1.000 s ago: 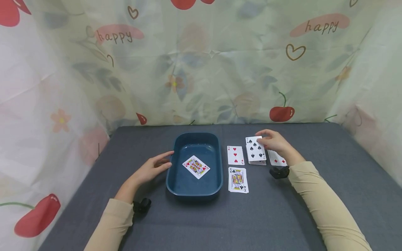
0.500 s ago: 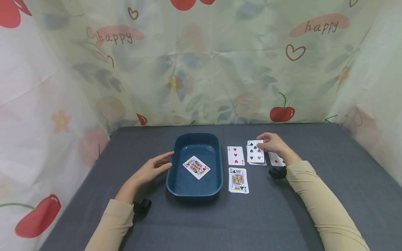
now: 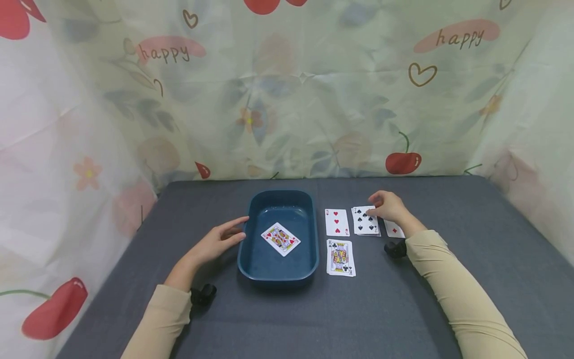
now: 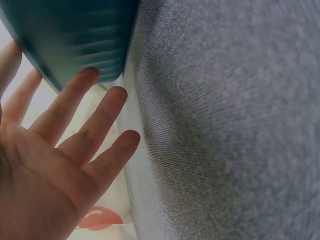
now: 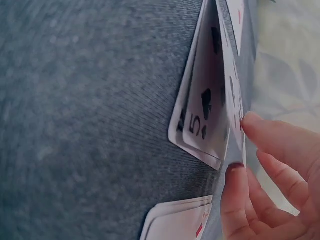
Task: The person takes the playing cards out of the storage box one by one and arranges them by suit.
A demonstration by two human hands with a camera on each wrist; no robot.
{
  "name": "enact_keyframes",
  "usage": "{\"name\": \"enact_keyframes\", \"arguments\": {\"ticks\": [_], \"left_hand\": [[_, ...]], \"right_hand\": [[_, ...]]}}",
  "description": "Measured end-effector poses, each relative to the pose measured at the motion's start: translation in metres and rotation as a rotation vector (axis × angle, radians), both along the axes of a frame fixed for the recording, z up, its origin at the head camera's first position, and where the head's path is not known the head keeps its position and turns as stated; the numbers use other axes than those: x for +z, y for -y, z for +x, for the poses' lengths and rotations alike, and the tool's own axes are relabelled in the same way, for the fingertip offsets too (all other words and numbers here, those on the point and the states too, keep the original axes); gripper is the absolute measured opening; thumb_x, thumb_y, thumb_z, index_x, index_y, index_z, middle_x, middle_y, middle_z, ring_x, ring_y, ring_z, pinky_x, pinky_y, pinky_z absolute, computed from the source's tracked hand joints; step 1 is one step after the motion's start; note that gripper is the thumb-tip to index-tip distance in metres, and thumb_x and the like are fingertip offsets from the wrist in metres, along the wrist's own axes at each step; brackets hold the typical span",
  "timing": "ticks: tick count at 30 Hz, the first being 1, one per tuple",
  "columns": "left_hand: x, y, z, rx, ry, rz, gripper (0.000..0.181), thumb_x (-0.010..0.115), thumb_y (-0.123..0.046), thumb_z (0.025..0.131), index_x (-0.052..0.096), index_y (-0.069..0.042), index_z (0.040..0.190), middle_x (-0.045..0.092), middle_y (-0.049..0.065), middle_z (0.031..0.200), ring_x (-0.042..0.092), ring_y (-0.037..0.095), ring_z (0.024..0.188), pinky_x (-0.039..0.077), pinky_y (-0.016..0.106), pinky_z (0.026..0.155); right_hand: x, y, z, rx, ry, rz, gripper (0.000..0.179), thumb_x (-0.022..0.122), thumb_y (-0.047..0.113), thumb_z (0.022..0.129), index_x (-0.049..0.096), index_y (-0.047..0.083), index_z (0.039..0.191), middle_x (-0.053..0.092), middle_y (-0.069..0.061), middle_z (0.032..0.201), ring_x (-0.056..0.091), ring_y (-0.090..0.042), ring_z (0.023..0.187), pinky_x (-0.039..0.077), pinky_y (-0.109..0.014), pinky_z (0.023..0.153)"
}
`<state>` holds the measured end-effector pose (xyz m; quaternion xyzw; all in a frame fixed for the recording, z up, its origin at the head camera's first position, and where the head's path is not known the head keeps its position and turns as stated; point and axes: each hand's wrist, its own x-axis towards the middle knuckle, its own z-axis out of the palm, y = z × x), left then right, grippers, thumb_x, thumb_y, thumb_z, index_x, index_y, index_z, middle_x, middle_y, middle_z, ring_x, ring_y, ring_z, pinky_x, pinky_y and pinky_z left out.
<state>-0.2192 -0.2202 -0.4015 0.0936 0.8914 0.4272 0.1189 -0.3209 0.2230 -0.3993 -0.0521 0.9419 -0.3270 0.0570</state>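
Note:
My right hand [image 3: 389, 206] pinches the upper right edge of the seven of spades [image 3: 364, 222] between thumb and fingertips. In the right wrist view that card [image 5: 232, 95] stands tilted over a small pile, with the five of spades [image 5: 204, 100] face up beneath it. Fingers of my left hand [image 3: 216, 244], spread and nearly straight, rest against the left side of the blue tray [image 3: 265, 265]. Inside the tray a king of hearts [image 3: 280, 239] lies face up and askew. The left wrist view shows the palm [image 4: 45, 175] beside the tray's wall [image 4: 75, 30].
Left of the spade pile lies a three of hearts [image 3: 336, 222]. A stack topped by the king of clubs [image 3: 341, 258] sits nearer me. Diamond cards [image 3: 394, 229] are partly hidden under my right wrist. Grey cloth [image 3: 278, 324] covers the table; a printed curtain [image 3: 305, 99] hangs behind.
The seven of spades has come down and slightly right onto the pile, still between my right fingers. My left hand and the tray have stayed put.

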Motion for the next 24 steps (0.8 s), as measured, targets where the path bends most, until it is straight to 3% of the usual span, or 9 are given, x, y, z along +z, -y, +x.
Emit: {"name": "enact_keyframes", "arguments": {"ticks": [7, 12, 19, 24], "left_hand": [[0.000, 0.000, 0.000, -0.006, 0.001, 0.003, 0.053, 0.052, -0.035, 0.095, 0.034, -0.027, 0.144, 0.038, 0.014, 0.148, 0.043, 0.037, 0.131, 0.038, 0.057, 0.103], [0.002, -0.001, 0.001, -0.004, -0.002, 0.004, 0.053, 0.052, -0.034, 0.095, 0.034, -0.028, 0.144, 0.038, 0.014, 0.148, 0.043, 0.037, 0.132, 0.038, 0.057, 0.103], [0.003, -0.001, 0.001, -0.009, -0.005, 0.007, 0.052, 0.052, -0.033, 0.095, 0.034, -0.028, 0.144, 0.038, 0.014, 0.148, 0.043, 0.037, 0.132, 0.037, 0.057, 0.103], [0.002, -0.001, 0.001, -0.010, -0.007, 0.006, 0.053, 0.052, -0.033, 0.095, 0.035, -0.027, 0.144, 0.039, 0.014, 0.147, 0.043, 0.037, 0.131, 0.038, 0.057, 0.103]], "right_hand": [[0.003, 0.003, 0.003, 0.021, -0.055, -0.001, 0.041, 0.068, 0.015, 0.082, 0.055, -0.006, 0.115, 0.057, -0.030, 0.116, 0.055, -0.041, 0.109, 0.049, -0.047, 0.085], [0.009, 0.011, 0.005, 0.057, -0.061, -0.043, 0.040, 0.067, 0.015, 0.083, 0.055, -0.006, 0.115, 0.059, -0.028, 0.114, 0.057, -0.039, 0.106, 0.050, -0.043, 0.082], [0.027, 0.037, 0.013, 0.158, -0.054, -0.106, 0.039, 0.065, 0.018, 0.087, 0.055, -0.003, 0.118, 0.061, -0.023, 0.113, 0.058, -0.033, 0.103, 0.048, -0.036, 0.079], [0.042, 0.060, 0.020, 0.263, -0.082, -0.151, 0.034, 0.065, 0.016, 0.086, 0.057, -0.001, 0.115, 0.061, -0.022, 0.114, 0.060, -0.033, 0.105, 0.049, -0.040, 0.085]]}}
